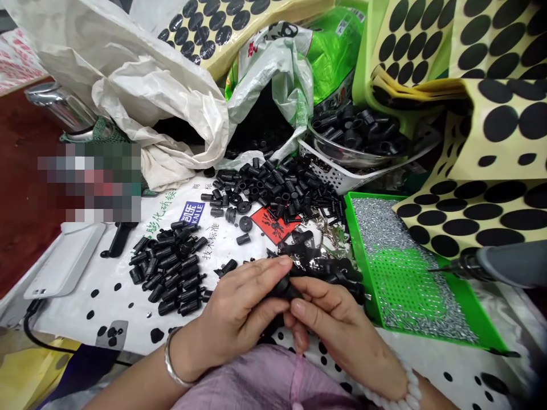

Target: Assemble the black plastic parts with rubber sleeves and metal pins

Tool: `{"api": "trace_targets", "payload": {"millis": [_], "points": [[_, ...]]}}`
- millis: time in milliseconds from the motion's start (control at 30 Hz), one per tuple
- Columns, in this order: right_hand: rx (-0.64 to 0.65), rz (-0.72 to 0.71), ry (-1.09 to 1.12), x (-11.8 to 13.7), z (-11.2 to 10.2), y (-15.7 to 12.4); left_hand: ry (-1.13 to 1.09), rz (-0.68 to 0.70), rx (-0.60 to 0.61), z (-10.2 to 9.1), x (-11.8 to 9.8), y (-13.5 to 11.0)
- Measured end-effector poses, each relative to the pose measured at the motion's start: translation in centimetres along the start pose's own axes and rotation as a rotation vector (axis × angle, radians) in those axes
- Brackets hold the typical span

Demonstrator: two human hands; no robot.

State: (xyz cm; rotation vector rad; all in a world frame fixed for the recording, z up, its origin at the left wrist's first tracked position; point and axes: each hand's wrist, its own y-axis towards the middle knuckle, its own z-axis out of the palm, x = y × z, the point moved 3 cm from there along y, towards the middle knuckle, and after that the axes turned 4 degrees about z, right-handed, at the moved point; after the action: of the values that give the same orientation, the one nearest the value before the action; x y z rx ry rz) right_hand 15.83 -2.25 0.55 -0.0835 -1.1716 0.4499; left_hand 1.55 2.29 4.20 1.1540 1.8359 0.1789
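Cluttered table under a white printed sack, ringed by bags and yellow sheets of black dots. At centre, near the front edge, left hand and right hand meeting over one black part. Left fingers closed round the part from the left, thumb laid under it; right fingers pinched narrow on its other end, thumb tip pressed against it. Shape of the part hard to tell, mostly hidden in the grip. Just beyond the hands, a loose heap of black pieces mixed with small metal bits; to the left, a pile of caps; farther back, a wider scatter of caps before a white basket holding a bowl of more. To the right, just beside the heap, a green tray half covered with screws, and a driver with its tip over the tray. Phone near the left edge. Judged from the grip: fitting or pressing two pieces together, mid-step. Next move probably calling for a firm, steady pinch from both sides, then one hand freed for the tray or the driver.
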Motion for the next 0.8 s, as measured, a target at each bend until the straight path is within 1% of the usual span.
{"api": "trace_targets", "payload": {"millis": [100, 200, 300, 400, 500, 567, 633, 700, 800], "points": [[-0.140, -0.143, -0.141, 0.5, -0.1, -0.1, 0.167, 0.007, -0.028, 0.4, -0.2, -0.1], [-0.290, -0.397, -0.459, 1.5, 0.1, -0.5, 0.246, 0.008, -0.086, 0.7, -0.5, -0.1], [-0.357, -0.661, -0.772, 2.5, 0.6, -1.2, 0.242, -0.016, -0.093, 0.7, -1.0, 0.0], [-0.401, -0.813, -1.013, 2.7, 0.9, -1.8, 0.239, 0.006, -0.055, 0.8, -1.4, 0.0], [-0.484, -0.885, -1.259, 2.3, 0.8, -2.1, 0.255, -0.005, -0.052, 0.8, -1.6, 0.1], [-0.524, -0.942, -1.373, 1.9, 0.8, -2.3, 0.222, -0.068, -0.098, 0.8, -1.6, 0.2], [-0.539, -0.986, -1.436, 1.6, 0.9, -2.2, 0.172, -0.130, -0.157, 0.9, -1.5, 0.3], [-0.560, -0.973, -1.454, 1.4, 1.0, -2.0, 0.149, -0.165, -0.197, 1.2, -1.2, 0.4], [-0.559, -0.846, -1.349, 1.5, 1.0, -1.6, 0.185, -0.217, -0.217, 1.6, -0.4, 0.2]]}}
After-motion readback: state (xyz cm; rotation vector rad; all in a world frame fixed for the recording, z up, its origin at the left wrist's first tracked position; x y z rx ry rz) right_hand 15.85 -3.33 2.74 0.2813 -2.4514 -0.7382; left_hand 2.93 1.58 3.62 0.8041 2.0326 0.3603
